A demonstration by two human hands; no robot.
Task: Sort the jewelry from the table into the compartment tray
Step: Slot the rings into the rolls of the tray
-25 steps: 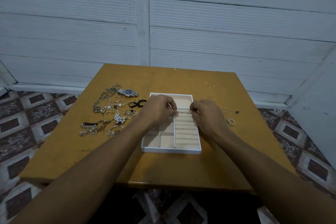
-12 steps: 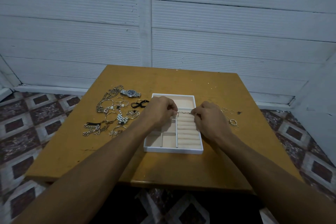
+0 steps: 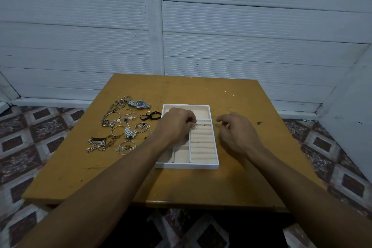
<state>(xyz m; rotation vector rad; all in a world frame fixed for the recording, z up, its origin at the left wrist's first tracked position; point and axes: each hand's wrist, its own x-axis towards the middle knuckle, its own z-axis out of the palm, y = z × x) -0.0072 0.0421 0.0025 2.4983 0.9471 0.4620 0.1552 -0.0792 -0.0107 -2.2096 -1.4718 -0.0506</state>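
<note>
A white-rimmed tray lined in soft beige (ridged rolls down its right side) sits mid-desk, ochre wood, scuffed. The left hand curls over it, fingertips pinching a thin ring in the top groove. The right hand hangs loosely curled just right of the tray; whether it holds anything, I cannot tell. Tangled chains and pearls lie left. White plank walls, patterned floor tiles.
</note>
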